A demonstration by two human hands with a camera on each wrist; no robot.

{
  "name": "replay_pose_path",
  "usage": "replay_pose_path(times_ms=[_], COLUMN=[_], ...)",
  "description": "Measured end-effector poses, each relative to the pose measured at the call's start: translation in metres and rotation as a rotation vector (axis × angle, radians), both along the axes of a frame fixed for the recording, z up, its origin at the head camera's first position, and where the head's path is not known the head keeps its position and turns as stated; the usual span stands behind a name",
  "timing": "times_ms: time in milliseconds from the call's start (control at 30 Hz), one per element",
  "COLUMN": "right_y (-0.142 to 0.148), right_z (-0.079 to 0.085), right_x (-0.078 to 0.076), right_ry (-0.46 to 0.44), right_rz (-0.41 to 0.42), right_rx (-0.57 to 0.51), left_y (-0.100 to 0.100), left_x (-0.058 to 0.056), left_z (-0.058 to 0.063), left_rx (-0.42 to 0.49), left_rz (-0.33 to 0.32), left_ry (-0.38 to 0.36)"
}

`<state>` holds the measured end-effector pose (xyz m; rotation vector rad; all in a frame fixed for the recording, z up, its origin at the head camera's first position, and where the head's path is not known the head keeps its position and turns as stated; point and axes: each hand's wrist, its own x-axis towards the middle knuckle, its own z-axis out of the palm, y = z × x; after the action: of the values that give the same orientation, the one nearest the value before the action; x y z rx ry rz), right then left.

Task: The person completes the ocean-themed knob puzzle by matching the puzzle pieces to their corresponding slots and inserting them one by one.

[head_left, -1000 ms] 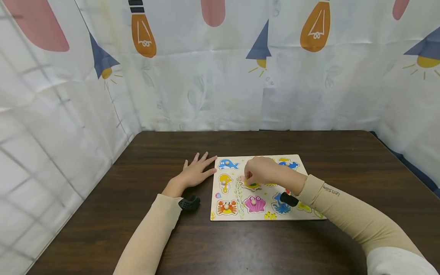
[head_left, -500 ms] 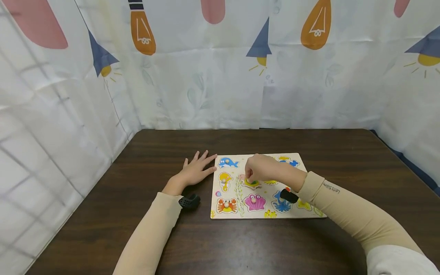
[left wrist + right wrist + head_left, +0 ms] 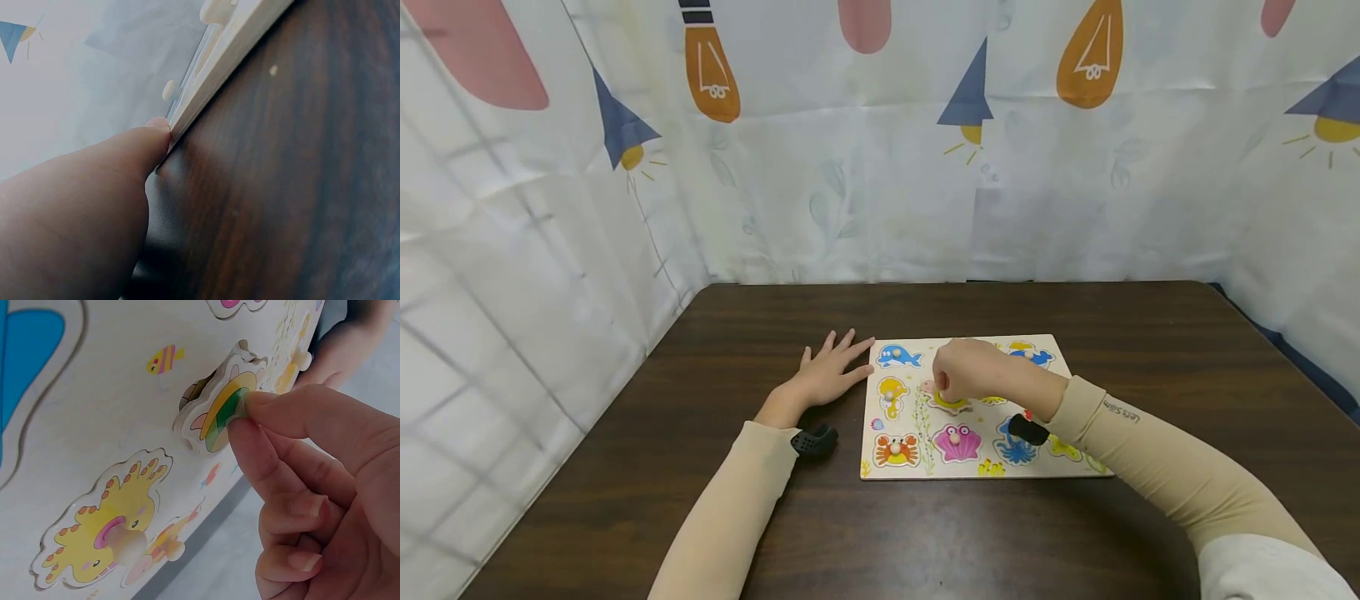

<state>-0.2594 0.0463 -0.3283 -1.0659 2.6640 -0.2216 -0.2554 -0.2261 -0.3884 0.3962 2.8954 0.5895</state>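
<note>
A wooden peg puzzle board (image 3: 871,408) with sea animals lies on the table. My right hand (image 3: 973,371) is over its middle, thumb and index finger pinching a turtle puzzle piece (image 3: 212,422), green and yellow with pink flippers. In the right wrist view the turtle sits tilted in its recess, part of the recess showing beside it; its knob is hidden by the fingertips. My left hand (image 3: 823,375) lies on the table with fingers spread, index finger and thumb touching the board's left edge. The left wrist view shows the thumb (image 3: 147,140) against that edge.
Around the turtle sit other knobbed pieces: a blue whale (image 3: 898,357), a seahorse (image 3: 891,398), a crab (image 3: 897,451), a pink shell (image 3: 957,443) and a blue octopus (image 3: 1017,450). A patterned curtain (image 3: 865,192) hangs behind the dark table (image 3: 775,517).
Both hands stay nearly in place. The right hand keeps its pinch on the turtle piece, which shifts very slightly at its recess.
</note>
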Motion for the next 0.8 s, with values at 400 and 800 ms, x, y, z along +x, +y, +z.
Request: replay_pose_path(times_ms=[400,800], right_y=[-0.0037,-0.0029], right_z=[0.0019,0.0010], right_x=[-0.0003,0.0022], right_ry=[0.002,-0.026], right_rz=[0.000,-0.039], right_rx=[0.008,0.031], left_y=[-0.0001,-0.0004], left_x=[-0.0005,0.0002], left_z=[0.0000,-0.0004], left_rx=[0.004,0.008], left_rz=[-0.005,-0.002], left_ry=[0.005,0.001])
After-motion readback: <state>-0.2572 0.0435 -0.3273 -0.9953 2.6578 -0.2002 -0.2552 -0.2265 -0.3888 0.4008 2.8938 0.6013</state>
